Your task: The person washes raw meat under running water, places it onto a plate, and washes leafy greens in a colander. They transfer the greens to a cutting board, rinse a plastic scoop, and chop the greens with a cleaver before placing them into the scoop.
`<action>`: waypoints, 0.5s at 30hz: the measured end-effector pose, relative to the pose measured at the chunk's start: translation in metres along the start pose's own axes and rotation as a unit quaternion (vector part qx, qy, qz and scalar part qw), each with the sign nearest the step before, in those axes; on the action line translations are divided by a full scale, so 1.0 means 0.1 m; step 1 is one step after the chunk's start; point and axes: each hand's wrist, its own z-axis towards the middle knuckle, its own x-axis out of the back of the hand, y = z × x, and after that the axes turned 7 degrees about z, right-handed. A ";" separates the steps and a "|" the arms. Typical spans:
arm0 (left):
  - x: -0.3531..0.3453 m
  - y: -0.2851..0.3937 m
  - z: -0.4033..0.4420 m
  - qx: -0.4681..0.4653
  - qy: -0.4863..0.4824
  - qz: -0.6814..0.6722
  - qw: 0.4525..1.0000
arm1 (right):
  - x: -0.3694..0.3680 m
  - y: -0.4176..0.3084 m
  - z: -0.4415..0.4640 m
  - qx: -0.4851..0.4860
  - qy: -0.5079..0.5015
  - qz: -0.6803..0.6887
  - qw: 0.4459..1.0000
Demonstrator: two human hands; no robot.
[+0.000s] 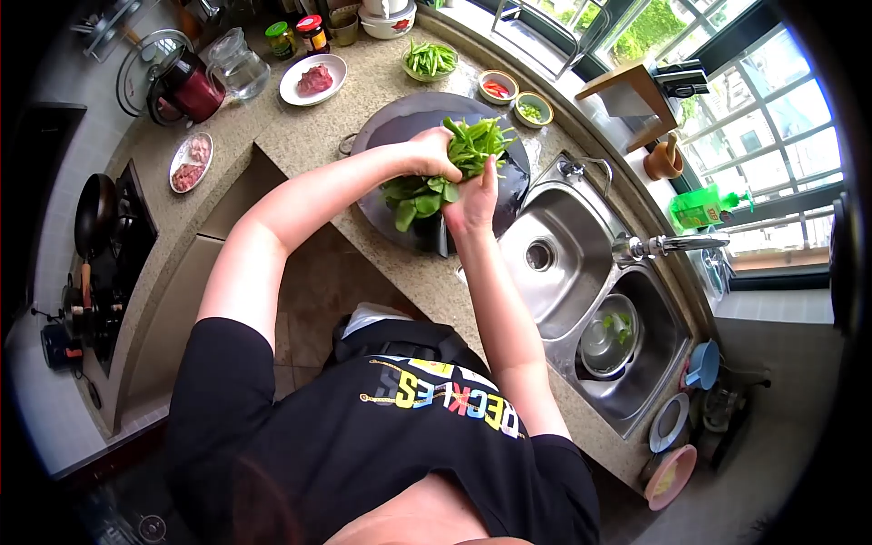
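Note:
Both hands are together over a dark round board point(377, 136) on the counter. Leafy greens point(477, 145) are held between them, with stems and leaves pointing up and more leaves hanging below. My left hand point(431, 154) has its fingers wrapped round the bunch from the upper side. My right hand point(472, 202) grips it from the lower right, thumb pointing up. Under the greens, a dark object that looks like a knife point(442, 238) lies partly hidden at the board's near edge.
A double sink point(563, 238) lies right of the board, with a metal bowl point(609, 336) in its nearer basin. Behind the board stand a bowl of cut green vegetables point(429, 60), two small bowls and a meat plate point(289, 86). The stove point(132, 263) is far left.

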 end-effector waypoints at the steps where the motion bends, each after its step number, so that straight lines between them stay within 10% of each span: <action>1: 0.04 -0.06 0.07 0.016 0.022 0.068 0.997 | 0.02 -0.02 0.04 -0.040 0.000 0.044 0.998; 7: -0.02 -0.39 0.29 -0.084 0.136 0.320 0.934 | 0.45 -0.23 0.05 -0.083 0.231 -0.032 0.969; 15: -0.25 -0.65 0.35 -0.113 0.163 0.384 0.902 | 0.52 -0.44 -0.18 -0.052 0.223 -0.143 0.963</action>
